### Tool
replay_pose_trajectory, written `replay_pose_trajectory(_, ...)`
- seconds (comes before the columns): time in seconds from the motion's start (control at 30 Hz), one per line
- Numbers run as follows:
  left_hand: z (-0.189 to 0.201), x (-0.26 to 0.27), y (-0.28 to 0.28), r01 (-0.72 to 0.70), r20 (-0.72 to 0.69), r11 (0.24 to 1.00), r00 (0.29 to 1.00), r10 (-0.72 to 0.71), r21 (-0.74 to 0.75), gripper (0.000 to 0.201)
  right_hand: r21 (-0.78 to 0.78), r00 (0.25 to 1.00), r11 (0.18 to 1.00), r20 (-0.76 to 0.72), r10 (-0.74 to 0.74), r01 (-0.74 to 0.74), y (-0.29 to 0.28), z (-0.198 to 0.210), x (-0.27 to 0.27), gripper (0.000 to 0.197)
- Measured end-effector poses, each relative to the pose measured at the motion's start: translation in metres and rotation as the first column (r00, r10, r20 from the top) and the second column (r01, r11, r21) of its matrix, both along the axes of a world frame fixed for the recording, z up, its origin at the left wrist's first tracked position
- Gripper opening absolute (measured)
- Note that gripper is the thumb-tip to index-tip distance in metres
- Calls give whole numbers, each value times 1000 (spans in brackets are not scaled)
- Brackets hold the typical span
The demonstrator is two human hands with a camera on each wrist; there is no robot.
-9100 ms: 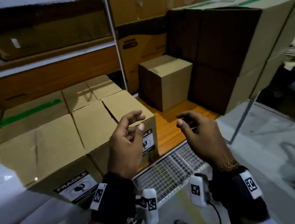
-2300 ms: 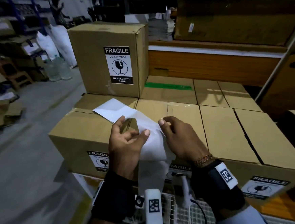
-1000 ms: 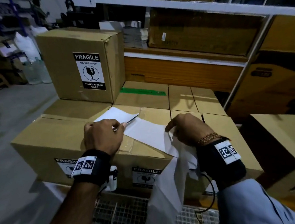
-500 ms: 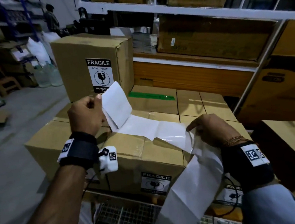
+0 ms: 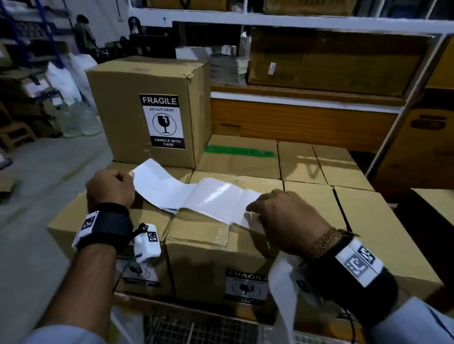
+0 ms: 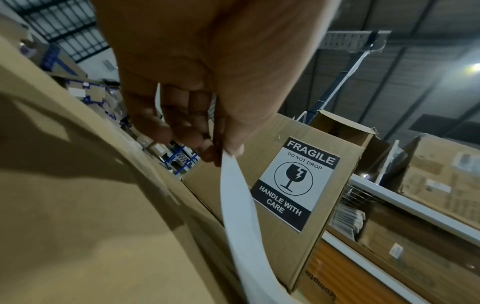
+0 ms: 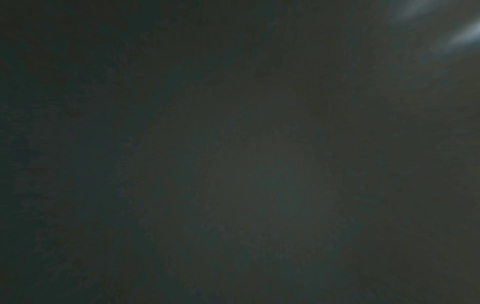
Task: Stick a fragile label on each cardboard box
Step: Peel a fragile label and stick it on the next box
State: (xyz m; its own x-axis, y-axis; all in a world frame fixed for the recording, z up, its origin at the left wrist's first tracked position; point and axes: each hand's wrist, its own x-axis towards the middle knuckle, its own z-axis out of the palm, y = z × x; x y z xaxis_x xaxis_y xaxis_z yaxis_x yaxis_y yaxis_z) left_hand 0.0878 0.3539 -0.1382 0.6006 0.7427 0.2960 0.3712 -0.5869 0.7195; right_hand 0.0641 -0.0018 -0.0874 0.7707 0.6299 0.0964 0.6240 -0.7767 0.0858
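1. Left hand (image 5: 110, 187) pinches the free end of a white label (image 5: 164, 187) between thumb and fingers, lifting it off the backing strip (image 5: 217, 197); the left wrist view shows the pinch plainly.
2. Right hand (image 5: 286, 216) presses the strip onto the top of a cardboard box (image 5: 201, 241). Its fingers are hidden, and its wrist view is dark, so I cannot tell whether they grip.
3. Behind stands a taller box (image 5: 145, 110) already labelled; the front boxes carry labels too.
4. Risks, as I judge them: the freed label may curl and stick to itself or to the box top, and the strip may slide if pressure eases.
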Motion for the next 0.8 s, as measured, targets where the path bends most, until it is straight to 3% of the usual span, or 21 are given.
replay_pose_trajectory(0.2, 6, 3, 10, -81, -58, 994, 995, 77, -71, 24, -27, 990, 996, -108, -85, 82, 1, -18, 12, 35)
replay_pose_trajectory(0.33, 11, -6, 13, -121, -55, 992, 991, 119, -38, 18, -45, 993, 996, -91, -79, 75, -2, -25, 18, 42)
replay_pose_trajectory(0.43, 24, -21, 8, -132, 16, 991, 991, 132, 4, 19, -28, 989, 996, -120, -90, 87, -2, -28, 21, 42)
replay_pose_trajectory(0.53, 47, -37, -11, -126, 179, 988, 978, 108, 92, 22, 27, 988, 995, -123, -94, 98, -3, -29, 24, 39)
replay_pose_trajectory(0.67, 82, -59, -61, -65, 408, 968, 912, -40, 241, 24, 186, 993, 978, -80, -82, 96, -7, -23, 22, 38)
replay_pose_trajectory(0.8, 100, -66, -120, 153, 546, 947, 786, -290, 283, 21, 449, 994, 889, -93, -57, 93, -16, -14, 24, 36)
